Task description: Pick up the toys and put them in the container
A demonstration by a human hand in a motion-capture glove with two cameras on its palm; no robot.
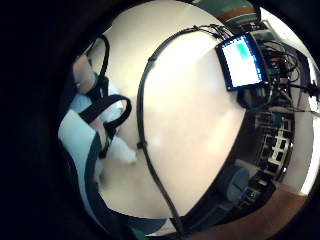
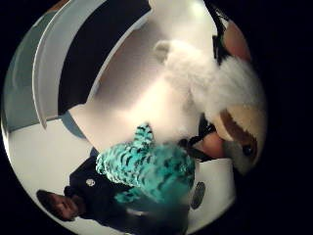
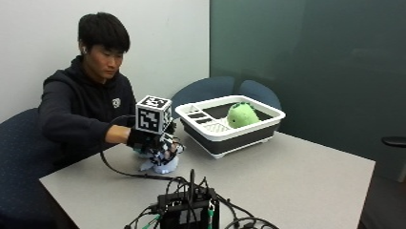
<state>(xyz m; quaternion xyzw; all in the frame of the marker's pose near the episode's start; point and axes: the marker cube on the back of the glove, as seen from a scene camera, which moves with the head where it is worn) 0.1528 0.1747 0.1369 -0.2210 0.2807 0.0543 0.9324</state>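
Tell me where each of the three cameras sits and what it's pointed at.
Little-finger palm view: looks across the table to a lit screen; strapped fingers at edge.
Thumb palm view: faces a white plush, a teal striped plush, the container.
Outside view: across the table, showing the gloved right hand.
Shared: container.

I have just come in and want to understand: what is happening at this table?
A person is clearing toys into a container. The gloved right hand grips a white plush toy just above the table; a teal striped toy lies close by. A green plush toy already sits in the white-rimmed container.
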